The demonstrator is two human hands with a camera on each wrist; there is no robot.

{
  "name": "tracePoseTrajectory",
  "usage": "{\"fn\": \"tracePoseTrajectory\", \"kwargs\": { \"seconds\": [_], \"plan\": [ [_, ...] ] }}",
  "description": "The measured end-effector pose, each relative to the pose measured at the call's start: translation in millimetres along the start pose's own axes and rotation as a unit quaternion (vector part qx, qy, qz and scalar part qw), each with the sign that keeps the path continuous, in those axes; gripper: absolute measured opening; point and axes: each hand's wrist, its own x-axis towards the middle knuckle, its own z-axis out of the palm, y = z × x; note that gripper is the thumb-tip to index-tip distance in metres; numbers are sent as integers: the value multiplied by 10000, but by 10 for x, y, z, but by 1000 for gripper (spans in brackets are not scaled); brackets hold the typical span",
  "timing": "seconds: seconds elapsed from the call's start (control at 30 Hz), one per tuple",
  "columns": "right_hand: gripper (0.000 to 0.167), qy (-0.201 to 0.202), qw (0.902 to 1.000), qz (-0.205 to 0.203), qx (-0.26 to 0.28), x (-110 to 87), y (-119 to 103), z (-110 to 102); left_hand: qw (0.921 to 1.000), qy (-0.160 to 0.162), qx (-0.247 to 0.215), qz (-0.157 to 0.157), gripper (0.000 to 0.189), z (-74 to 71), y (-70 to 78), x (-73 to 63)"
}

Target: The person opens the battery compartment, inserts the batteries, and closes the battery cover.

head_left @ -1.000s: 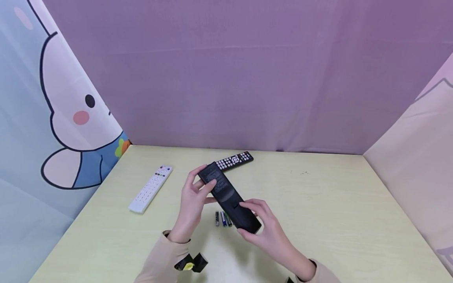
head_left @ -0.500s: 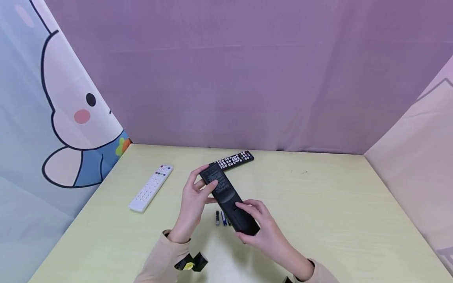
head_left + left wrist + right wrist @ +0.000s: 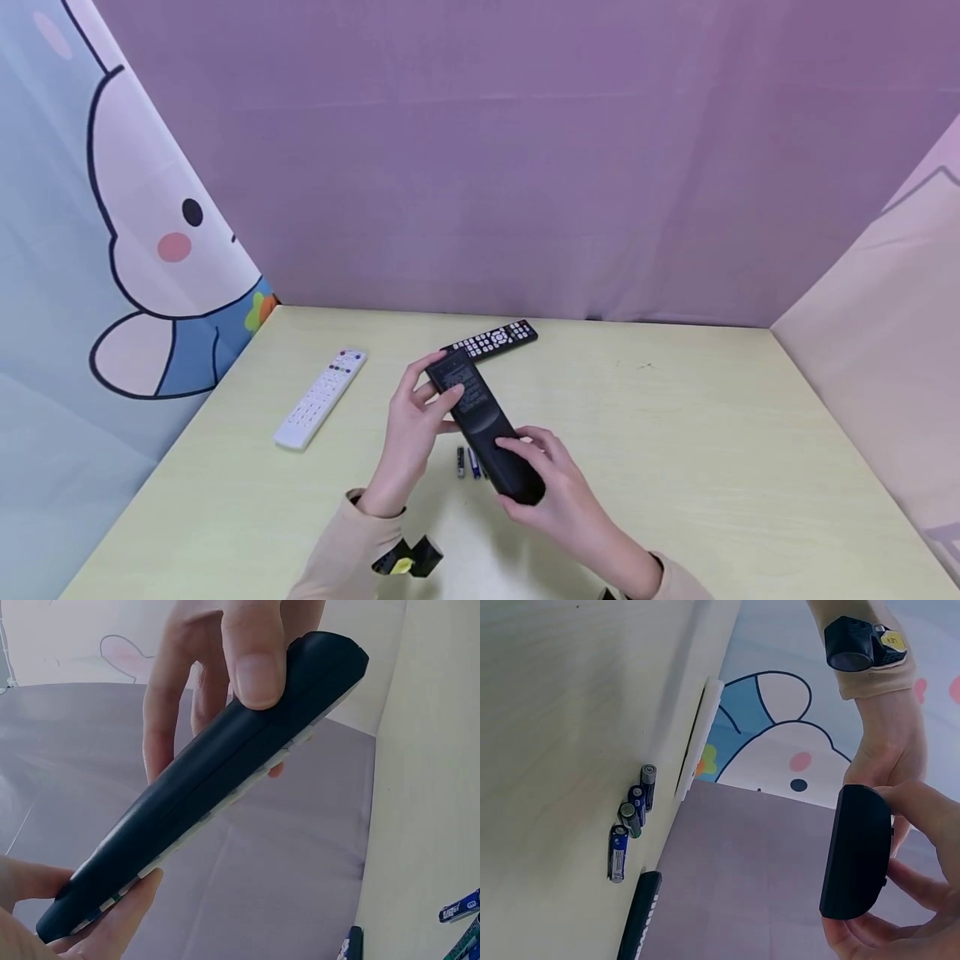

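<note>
A black remote control (image 3: 480, 421) is held up over the table, its back with printed label facing the head camera. My left hand (image 3: 408, 425) grips its far end, thumb on the back and fingers at the edge. Around the near end my right hand (image 3: 551, 479) holds on, the thumb at the end edge and a fingertip on the back near the cover's notch. In the left wrist view the held remote (image 3: 195, 780) shows side-on, its buttons facing down. The right wrist view shows its end face (image 3: 855, 855). Several batteries (image 3: 636, 802) lie on the table beneath.
A white remote (image 3: 321, 400) lies on the left of the table (image 3: 712, 458). Another black remote (image 3: 498, 337), buttons up, lies at the back, partly hidden behind the held one. Purple cloth (image 3: 480, 167) hangs along the rear edge.
The held remote's near end has shifted slightly left and down, with the right hand following it. Its far end has dipped slightly, baring more of the remote behind. The left hand has barely moved.
</note>
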Motion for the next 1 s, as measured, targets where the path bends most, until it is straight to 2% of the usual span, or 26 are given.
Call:
{"fn": "tracePoseTrajectory", "kwargs": {
  "seconds": [0.3,0.6,1.0],
  "plan": [
    [60,14,9997,220,-112,-1,-8,21,10000,16,-26,3,47,3,-32,-2],
    [60,-76,9984,554,6,10,-15,37,9999,-76,-44,53,48,2,-61,-2],
    [61,-77,9985,538,-36,24,-13,36,9998,-127,71,117,47,14,-74,-10]
  ]
}}
